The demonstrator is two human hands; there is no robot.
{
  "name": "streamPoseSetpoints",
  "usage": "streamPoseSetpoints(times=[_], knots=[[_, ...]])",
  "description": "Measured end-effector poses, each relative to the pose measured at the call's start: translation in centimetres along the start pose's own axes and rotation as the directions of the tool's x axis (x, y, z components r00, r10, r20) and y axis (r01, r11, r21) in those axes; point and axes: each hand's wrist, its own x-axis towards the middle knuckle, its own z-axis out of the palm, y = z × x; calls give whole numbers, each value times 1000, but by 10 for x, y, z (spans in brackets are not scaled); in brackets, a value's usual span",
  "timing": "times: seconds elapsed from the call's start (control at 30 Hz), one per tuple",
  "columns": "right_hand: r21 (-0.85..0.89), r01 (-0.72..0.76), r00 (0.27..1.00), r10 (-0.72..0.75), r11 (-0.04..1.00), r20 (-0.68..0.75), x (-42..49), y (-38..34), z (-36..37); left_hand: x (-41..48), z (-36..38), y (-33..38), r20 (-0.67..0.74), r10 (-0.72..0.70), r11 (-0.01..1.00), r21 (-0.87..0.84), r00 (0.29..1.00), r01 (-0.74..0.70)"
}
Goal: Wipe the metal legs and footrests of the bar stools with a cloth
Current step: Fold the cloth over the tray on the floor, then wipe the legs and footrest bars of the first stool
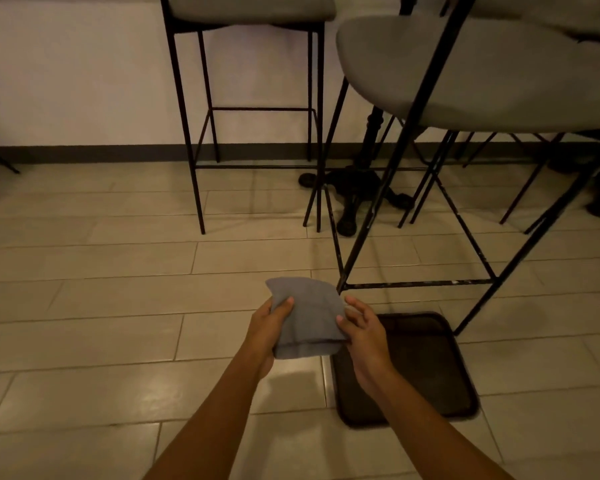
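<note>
A folded grey cloth [307, 315] is held in front of me above the tiled floor. My left hand [269, 327] grips its left edge and my right hand [364, 336] grips its right edge. Just beyond the cloth stands the nearest bar stool [482, 74], with a grey seat and thin black metal legs. Its front footrest bar [420, 284] is scuffed with pale marks and lies a little past my right hand. A second stool [253, 8] stands further back by the wall, its footrest [262, 109] higher up.
A dark brown tray [426, 362] lies on the floor under my right hand. A black cast-iron table base [357, 188] stands between the stools. More stool legs crowd the right side. A white wall with a dark skirting board [84, 152] runs behind.
</note>
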Motion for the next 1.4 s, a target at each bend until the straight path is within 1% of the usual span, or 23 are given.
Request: streamPoseSetpoints(times=[0.1, 0.23, 0.4, 0.53, 0.6, 0.77, 0.87, 1.0, 1.1, 1.17, 1.2, 1.27, 1.33, 1.4], knots=[[15, 0, 999, 1, 1000, -38, 13, -1, 10, 16, -3, 13, 19, -4, 1000, 12, 1000, 3], [-3, 11, 997, -11, 1000, -81, 47, 3, 26, 54, -6, 30, 16, -8, 997, 73, 1000, 7], [5, 9, 986, -8, 1000, -168, 86, 14, 45, 103, -2, 41, 22, -72, 991, 116, 997, 69], [24, 61, 972, -54, 998, -228, 115, 11, 63, 145, 3, 56, 32, -77, 984, 165, 997, 71], [9, 89, 963, -84, 996, -254, 125, 10, 71, 159, 0, 59, 58, -82, 981, 180, 995, 71], [-13, 172, 938, -168, 985, -304, 152, 5, 92, 189, -4, 69, 115, -68, 992, 113, 991, 55], [-14, 193, 921, -186, 981, -343, 166, 4, 103, 206, -5, 72, 151, -76, 994, 91, 986, 62], [-49, 239, 877, -237, 970, -418, 183, 11, 115, 233, -9, 75, 249, -81, 990, 136, 965, 48], [-72, 254, 858, -259, 965, -444, 195, 16, 124, 254, -8, 80, 303, -106, 988, 136, 947, 68], [-165, 231, 842, -282, 959, -461, 204, 22, 129, 270, -7, 82, 325, -124, 988, 129, 938, 85], [-242, 215, 829, -308, 946, -467, 210, 25, 130, 280, -6, 84, 337, -128, 989, 117, 933, 94], [-430, 181, 812, -381, 884, -442, 223, 32, 127, 299, -4, 85, 347, -130, 990, 103, 929, 100], [-622, 136, 808, -450, 771, -381, 239, 38, 118, 321, -1, 81, 360, -112, 992, 102, 926, 81], [-803, 101, 781, -547, 587, -302, 253, 45, 108, 341, 4, 74, 378, -47, 996, 92, 925, 13]])
